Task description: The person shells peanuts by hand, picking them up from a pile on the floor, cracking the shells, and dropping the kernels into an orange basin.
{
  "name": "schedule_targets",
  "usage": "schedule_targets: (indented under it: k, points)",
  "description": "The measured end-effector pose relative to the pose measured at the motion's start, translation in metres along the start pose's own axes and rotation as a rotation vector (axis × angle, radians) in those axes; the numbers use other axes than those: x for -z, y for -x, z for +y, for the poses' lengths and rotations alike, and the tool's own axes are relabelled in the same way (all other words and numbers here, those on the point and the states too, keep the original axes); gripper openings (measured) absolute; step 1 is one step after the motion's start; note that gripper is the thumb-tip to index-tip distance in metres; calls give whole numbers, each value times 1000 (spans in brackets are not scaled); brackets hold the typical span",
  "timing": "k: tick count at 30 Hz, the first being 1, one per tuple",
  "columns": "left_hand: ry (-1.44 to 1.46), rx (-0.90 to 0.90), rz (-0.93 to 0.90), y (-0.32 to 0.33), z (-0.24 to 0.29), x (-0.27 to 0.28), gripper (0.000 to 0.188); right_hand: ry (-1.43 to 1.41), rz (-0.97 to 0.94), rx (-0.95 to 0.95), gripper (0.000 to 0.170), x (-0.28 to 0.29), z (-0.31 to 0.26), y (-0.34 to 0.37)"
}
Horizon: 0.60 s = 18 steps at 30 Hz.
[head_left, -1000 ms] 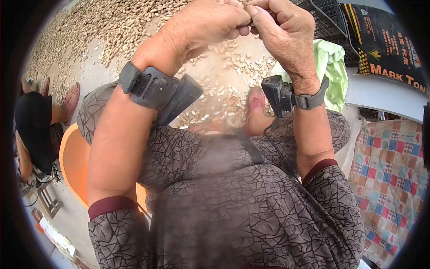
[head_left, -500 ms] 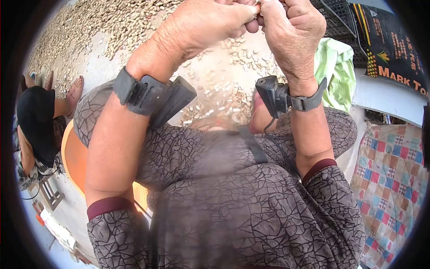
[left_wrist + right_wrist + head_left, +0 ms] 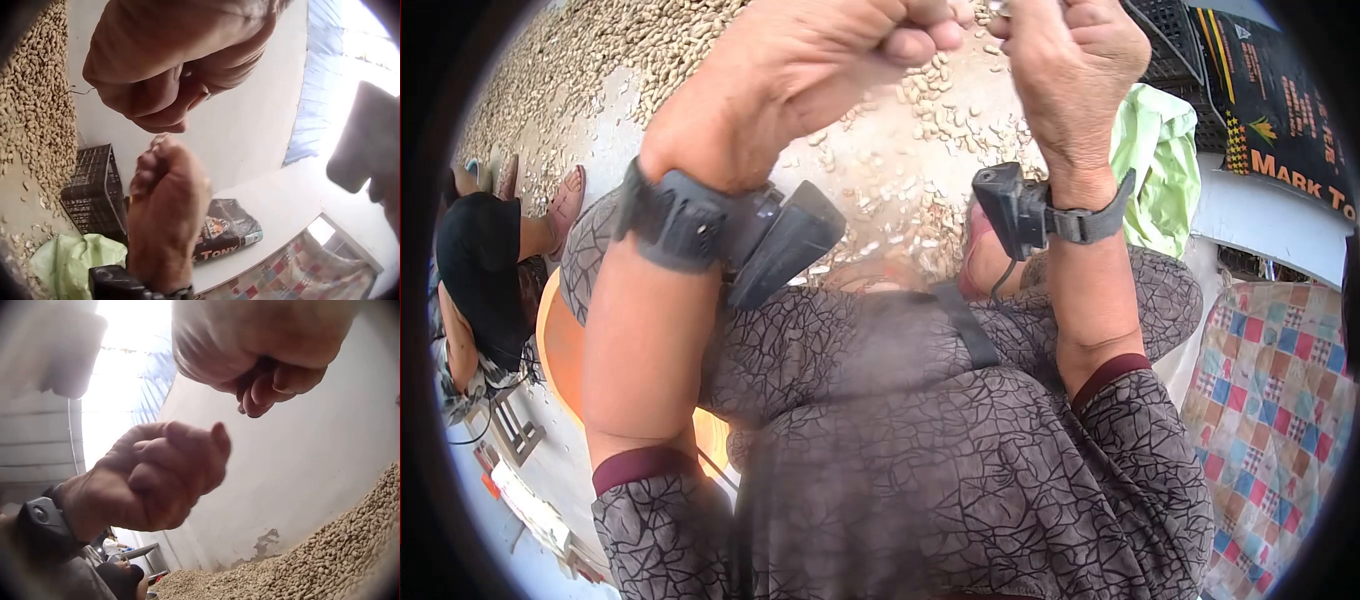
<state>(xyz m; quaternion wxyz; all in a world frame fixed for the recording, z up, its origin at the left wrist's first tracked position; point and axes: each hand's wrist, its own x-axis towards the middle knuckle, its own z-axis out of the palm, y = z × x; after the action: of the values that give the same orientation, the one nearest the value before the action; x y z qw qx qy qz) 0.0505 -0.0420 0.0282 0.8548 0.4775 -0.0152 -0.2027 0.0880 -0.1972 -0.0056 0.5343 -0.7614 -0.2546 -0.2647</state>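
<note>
My left hand (image 3: 820, 60) is at the top of the head view, its fingers curled inward. In the left wrist view the same hand (image 3: 181, 62) hides its palm, and I cannot tell whether something is inside. My right hand (image 3: 1080, 75) is a short way to its right, thumb and fingertips pinched together on a small pale bit of peanut shell (image 3: 998, 6) at the frame's edge. The two hands stand slightly apart above the floor. Loose peanuts (image 3: 935, 95) and broken shells (image 3: 900, 222) lie below them.
A large heap of peanuts (image 3: 337, 562) spreads along the wall. To the right are a black crate (image 3: 94, 187), a light green bag (image 3: 1155, 170) and a black printed sack (image 3: 1280, 100). An orange basin (image 3: 560, 340) is at my left, with another person's leg (image 3: 540, 235) beyond.
The hands were together at the fingertips, with a small reddish bit between them half a second ago. Now they have parted; the left wrist has turned and shifted left, the right hand slightly right.
</note>
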Motion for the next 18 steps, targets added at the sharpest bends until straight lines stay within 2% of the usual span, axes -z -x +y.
schedule_targets:
  k: [1, 3, 4, 5, 7, 9, 11, 13, 14, 16, 17, 18]
  points:
    - [26, 4, 47, 2, 7, 1, 15, 1, 1, 3, 9, 4, 6, -1]
    - [101, -55, 141, 6, 18, 3, 15, -78, -199, -251, 16, 19, 26, 1]
    - [63, -95, 91, 6, 21, 12, 15, -174, -393, -397, 14, 25, 32, 1]
    - [26, -136, 43, 5, 24, 20, 16, -121, -657, -636, 14, 30, 42, 2]
    - [61, -132, 8, 16, 35, 12, 15, -151, -1068, -791, 16, 35, 83, 19]
    - [33, -139, 34, 19, 36, 13, 16, -174, -1018, -1012, 16, 38, 120, 50]
    - [9, -140, 63, 21, 37, 15, 17, 16, -980, -1040, 13, 44, 169, 81]
    - [-17, -138, 93, 23, 39, 18, 19, 193, -859, -1071, 13, 48, 211, 110]
    - [-30, -139, 107, 24, 40, 20, 19, 197, -859, -1071, 13, 48, 223, 122]
    - [-54, -139, 138, 28, 42, 24, 21, 274, -690, -1154, 14, 50, 245, 144]
    - [-67, -138, 154, 30, 44, 27, 22, 277, -692, -1155, 14, 49, 258, 157]
    - [-214, -94, 183, 34, 48, 32, 22, 340, -684, -1059, 13, 47, 276, 170]
